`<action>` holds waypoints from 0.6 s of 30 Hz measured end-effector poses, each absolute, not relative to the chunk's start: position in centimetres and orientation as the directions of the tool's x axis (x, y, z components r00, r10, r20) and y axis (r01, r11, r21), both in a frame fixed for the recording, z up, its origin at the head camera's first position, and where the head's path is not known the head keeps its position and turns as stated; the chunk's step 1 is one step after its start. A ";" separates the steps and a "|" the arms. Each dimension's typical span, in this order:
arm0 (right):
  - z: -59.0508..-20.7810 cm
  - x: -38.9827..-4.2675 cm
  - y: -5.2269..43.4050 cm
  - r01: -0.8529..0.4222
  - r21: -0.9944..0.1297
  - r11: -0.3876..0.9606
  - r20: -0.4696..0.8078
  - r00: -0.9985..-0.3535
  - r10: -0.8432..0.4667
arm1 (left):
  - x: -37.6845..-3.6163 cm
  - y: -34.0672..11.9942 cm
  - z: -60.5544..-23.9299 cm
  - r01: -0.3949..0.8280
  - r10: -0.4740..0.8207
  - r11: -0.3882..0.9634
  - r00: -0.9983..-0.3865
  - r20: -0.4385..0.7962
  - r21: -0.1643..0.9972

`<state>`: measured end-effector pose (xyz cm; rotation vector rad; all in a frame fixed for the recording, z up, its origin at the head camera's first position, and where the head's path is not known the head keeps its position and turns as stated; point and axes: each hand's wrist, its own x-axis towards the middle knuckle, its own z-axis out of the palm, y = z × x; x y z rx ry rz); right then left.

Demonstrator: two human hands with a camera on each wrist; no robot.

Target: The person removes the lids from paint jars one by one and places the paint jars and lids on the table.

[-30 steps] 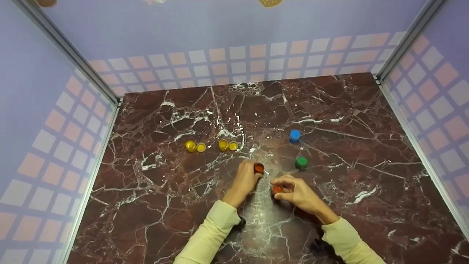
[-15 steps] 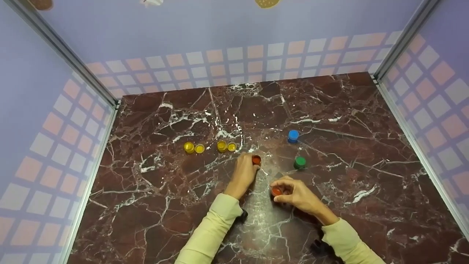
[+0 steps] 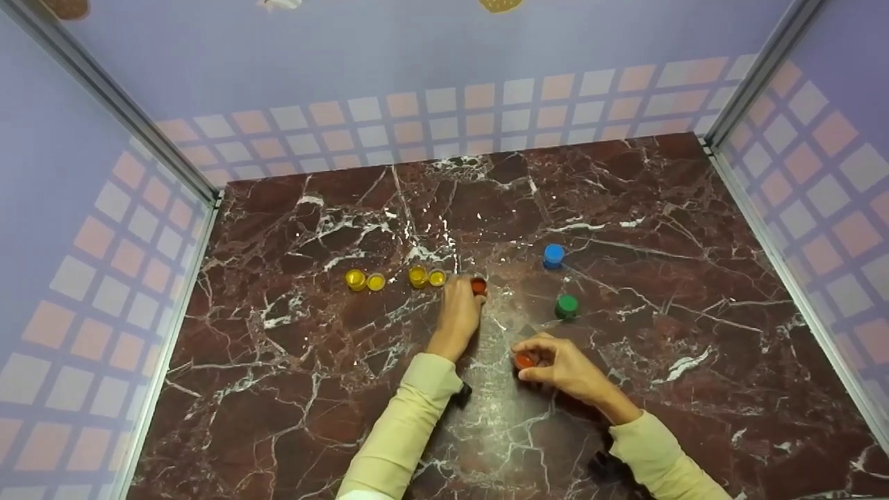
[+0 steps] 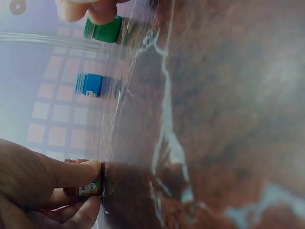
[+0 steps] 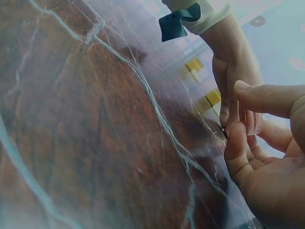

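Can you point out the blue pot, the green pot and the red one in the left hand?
blue pot (image 3: pixel 553 255), head view, its lid.
green pot (image 3: pixel 567 305), head view, its lid.
red pot (image 3: pixel 478 285), head view, its top.
left hand (image 3: pixel 458 314), head view, its back.

Around the green jar (image 3: pixel 567 305), most of the marble table (image 3: pixel 347 417) is open: the whole far strip toward the back wall (image 3: pixel 444 111), plus everything right of it. Just beyond it stands the blue jar (image 3: pixel 553 255), a passable gap between. Left of it, the left hand (image 3: pixel 460 316), 4 yellow pieces (image 3: pixel 396 278) and right hand (image 3: pixel 559 368) crowd things.
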<state>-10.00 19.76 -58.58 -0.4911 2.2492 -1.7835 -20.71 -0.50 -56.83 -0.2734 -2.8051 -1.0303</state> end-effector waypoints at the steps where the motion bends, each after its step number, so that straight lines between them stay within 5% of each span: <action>1: -58.6 -10.0 19.8 -0.110 -0.972 0.208 0.020 -0.919 -0.395 | -20.9 -0.5 -56.8 0.212 0.114 0.751 -0.975 0.193 0.626; 18: -58.3 -10.2 19.6 -0.025 -0.981 0.194 -0.045 -0.937 -0.347 | -22.7 0.1 -56.8 0.191 0.084 0.810 -0.973 0.213 0.554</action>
